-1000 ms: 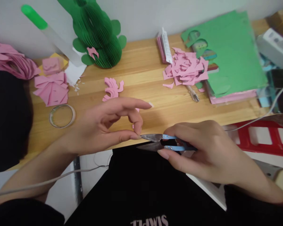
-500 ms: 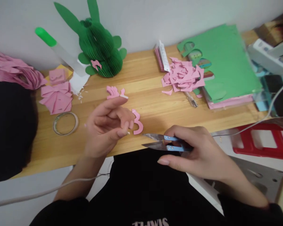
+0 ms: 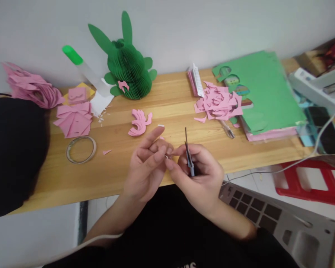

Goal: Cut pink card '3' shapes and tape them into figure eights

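My left hand (image 3: pixel 146 169) is closed in a pinch at the table's front edge, its fingertips meeting those of my right hand. Between them is a tiny white bit (image 3: pixel 166 157), too small to name surely. A short white strip (image 3: pixel 161 125) sticks to the tip of my left forefinger. My right hand (image 3: pixel 202 175) keeps the thread snips (image 3: pixel 188 158) in its palm, blades pointing away from me, while thumb and forefinger pinch at the white bit. Beyond my left hand lies a stack of curved pink paper cutouts (image 3: pixel 138 123). A sliver of pink paper (image 3: pixel 162 138) shows behind my left fingers.
A green honeycomb paper rabbit (image 3: pixel 128 70) stands by the wall. Tape roll (image 3: pixel 80 149), folded pink paper (image 3: pixel 74 119) and a black item (image 3: pixel 13 156) lie left. Pink scraps (image 3: pixel 217 100), a pen (image 3: pixel 227 130) and green sheets (image 3: pixel 273 93) lie right.
My right hand has moved left and turned the snips upright, bringing its fingertips to my left hand's. The pink 3-shaped cutout beside my left fingers is no longer plainly in sight.
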`<state>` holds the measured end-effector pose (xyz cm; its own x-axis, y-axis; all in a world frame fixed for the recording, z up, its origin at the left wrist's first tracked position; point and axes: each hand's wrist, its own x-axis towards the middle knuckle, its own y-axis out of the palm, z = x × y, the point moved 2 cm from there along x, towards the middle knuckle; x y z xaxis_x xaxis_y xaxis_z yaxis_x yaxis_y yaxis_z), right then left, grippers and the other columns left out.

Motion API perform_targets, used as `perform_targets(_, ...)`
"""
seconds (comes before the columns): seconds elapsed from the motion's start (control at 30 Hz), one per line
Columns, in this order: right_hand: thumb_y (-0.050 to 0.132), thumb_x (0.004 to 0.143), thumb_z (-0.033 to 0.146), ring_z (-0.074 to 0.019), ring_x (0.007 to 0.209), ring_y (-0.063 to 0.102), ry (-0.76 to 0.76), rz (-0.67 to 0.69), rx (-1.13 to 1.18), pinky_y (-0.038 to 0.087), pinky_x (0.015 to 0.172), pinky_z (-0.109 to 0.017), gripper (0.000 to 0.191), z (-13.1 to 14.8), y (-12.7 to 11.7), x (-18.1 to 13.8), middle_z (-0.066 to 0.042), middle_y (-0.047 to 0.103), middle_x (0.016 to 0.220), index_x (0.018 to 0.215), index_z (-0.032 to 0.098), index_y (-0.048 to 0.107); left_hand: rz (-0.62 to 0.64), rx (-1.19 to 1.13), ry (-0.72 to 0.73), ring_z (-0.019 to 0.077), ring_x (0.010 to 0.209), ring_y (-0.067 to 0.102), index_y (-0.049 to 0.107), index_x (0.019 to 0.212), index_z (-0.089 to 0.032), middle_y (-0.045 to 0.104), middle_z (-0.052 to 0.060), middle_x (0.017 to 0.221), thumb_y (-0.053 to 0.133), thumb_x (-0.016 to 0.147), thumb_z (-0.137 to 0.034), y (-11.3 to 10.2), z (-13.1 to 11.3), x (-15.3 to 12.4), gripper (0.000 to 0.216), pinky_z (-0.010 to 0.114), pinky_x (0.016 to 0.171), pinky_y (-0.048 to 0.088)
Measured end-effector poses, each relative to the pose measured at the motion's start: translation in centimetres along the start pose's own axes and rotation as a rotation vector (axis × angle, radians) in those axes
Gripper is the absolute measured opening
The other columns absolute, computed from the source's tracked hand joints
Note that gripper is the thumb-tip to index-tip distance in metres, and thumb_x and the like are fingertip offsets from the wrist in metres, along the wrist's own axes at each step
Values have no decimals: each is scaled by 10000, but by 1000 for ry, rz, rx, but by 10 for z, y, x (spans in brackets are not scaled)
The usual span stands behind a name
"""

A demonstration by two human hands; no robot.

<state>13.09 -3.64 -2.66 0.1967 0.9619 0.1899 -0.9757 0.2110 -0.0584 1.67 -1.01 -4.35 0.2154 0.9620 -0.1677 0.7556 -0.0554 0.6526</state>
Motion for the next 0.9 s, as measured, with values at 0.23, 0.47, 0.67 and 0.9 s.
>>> perform_targets(0.23,682,781,177,-87,453,468,-77,-48,-112,476,445,-259,175,-3,1,-5,70,564,614,925,241,606,40,124,61,113,708,653,710,1096,-317,621,-50,767,822,730,-397,-8,5,2,391,215,664,547)
perform_targets(0.47,735,737,142,-81,492,515,-107,-63,-89,488,471,-230,216,-5,-1,-5,59,626,680,903,235,633,38,49,64,96,788,662,708,1097,-316,634,-50,773,808,765,-347,-8,8,2,348,185,731,557)
perform_targets(0.67,725,749,136,-98,521,571,-135,-72,-150,519,502,-239,197,-2,-3,-6,42,681,707,899,234,644,89,80,116,77,810,670,684,1161,-336,624,-83,771,746,829,-294,-10,10,2,340,170,749,531)
perform_targets(0.9,720,749,162,-88,484,539,-18,-56,-79,499,476,-214,83,-3,-1,4,46,643,610,773,214,659,-48,-115,-11,74,710,619,737,1047,-268,622,-59,716,843,718,-232,-4,8,1,348,190,725,521)
